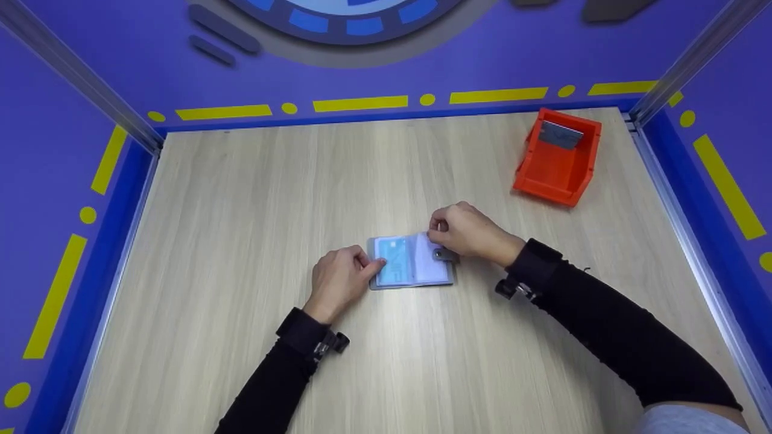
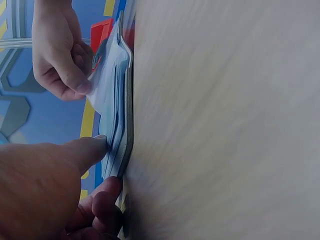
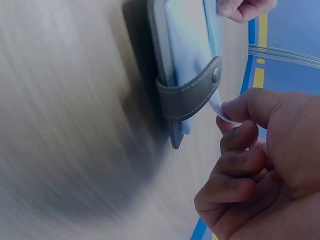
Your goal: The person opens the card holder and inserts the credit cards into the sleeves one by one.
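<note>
A grey card holder (image 1: 372,280) lies spread out on the table, its clear plastic sleeves showing. A light-blue card (image 1: 393,265) sits in the left-hand sleeve. My left hand (image 1: 341,277) grips the holder's left edge, thumb on top of the sleeves and fingers at the cover's edge in the left wrist view. Between thumb and forefinger, my right hand (image 1: 467,231) pinches the corner of a clear sleeve page (image 3: 216,100), lifted off the right side. The snap strap (image 3: 187,100) curves up over the right edge of the cover, below that hand.
An orange-red bin (image 1: 552,163) stands at the back right of the wooden table (image 1: 253,199), with a dark grey card (image 1: 560,135) leaning inside it. Blue panels (image 1: 338,78) with yellow marks enclose the table at the back and sides.
</note>
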Demonstrator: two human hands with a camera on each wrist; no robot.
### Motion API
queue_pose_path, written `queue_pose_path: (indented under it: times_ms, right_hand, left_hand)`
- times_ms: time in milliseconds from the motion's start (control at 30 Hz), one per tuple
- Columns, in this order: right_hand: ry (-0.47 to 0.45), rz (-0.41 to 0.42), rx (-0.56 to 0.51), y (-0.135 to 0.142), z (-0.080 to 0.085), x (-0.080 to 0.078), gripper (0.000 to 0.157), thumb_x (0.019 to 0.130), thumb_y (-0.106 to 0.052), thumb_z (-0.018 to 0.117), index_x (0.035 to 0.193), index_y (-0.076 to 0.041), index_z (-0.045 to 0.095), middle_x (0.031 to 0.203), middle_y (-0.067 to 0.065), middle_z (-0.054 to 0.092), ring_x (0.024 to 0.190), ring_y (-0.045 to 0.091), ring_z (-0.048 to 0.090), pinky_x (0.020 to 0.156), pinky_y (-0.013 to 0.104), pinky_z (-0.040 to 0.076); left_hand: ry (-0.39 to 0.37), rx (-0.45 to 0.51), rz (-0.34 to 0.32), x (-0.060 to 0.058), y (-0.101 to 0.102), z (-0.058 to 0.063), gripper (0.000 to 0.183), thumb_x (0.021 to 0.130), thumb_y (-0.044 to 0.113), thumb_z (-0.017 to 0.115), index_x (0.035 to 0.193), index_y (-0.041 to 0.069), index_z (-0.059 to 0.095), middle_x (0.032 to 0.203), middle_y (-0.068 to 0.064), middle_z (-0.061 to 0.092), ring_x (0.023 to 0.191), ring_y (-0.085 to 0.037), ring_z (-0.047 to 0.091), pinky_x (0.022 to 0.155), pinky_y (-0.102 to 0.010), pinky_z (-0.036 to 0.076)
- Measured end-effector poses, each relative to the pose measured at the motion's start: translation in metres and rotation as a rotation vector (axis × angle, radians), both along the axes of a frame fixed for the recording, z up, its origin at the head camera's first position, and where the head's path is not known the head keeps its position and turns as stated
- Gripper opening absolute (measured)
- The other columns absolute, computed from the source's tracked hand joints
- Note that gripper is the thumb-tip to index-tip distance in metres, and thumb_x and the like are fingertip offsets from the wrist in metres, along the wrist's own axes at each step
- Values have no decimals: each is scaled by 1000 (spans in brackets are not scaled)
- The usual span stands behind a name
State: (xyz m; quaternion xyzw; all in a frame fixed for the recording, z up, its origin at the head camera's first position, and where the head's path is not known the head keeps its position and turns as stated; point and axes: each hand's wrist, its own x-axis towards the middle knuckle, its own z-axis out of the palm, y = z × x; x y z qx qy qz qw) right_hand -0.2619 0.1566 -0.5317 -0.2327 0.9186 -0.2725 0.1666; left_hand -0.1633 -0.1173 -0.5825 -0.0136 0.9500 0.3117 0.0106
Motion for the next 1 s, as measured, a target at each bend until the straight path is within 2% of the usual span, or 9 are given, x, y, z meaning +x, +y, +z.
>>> queue_pose_path:
  times_ms: [333, 600, 1000]
  right_hand:
    - [-19, 8, -76, -10, 6, -3, 14, 98, -20, 73, 92, -11, 80, 73, -6, 65, 66, 8, 56, 65, 27, 44]
    - [-110, -50, -61, -22, 14, -6, 18, 99, -25, 73, 89, -12, 80, 77, -5, 63, 73, 14, 57, 66, 30, 44]
    - [-198, -58, -100, -38, 15, -10, 27, 100, -30, 70, 94, -8, 83, 73, -9, 62, 71, 12, 55, 65, 29, 43]
  left_hand:
    - [-11, -2, -2, 0, -1, 0, 38, 95, 54, 82, 76, 23, 72, 66, 9, 64, 62, -11, 57, 61, -31, 41]
    - [-16, -10, -3, -1, -1, 0, 38, 95, 54, 82, 77, 22, 72, 67, 8, 65, 61, -12, 57, 61, -32, 40]
    - [-16, -11, -6, -1, -1, 1, 39, 96, 54, 82, 77, 22, 72, 68, 7, 66, 62, -13, 58, 62, -32, 40]
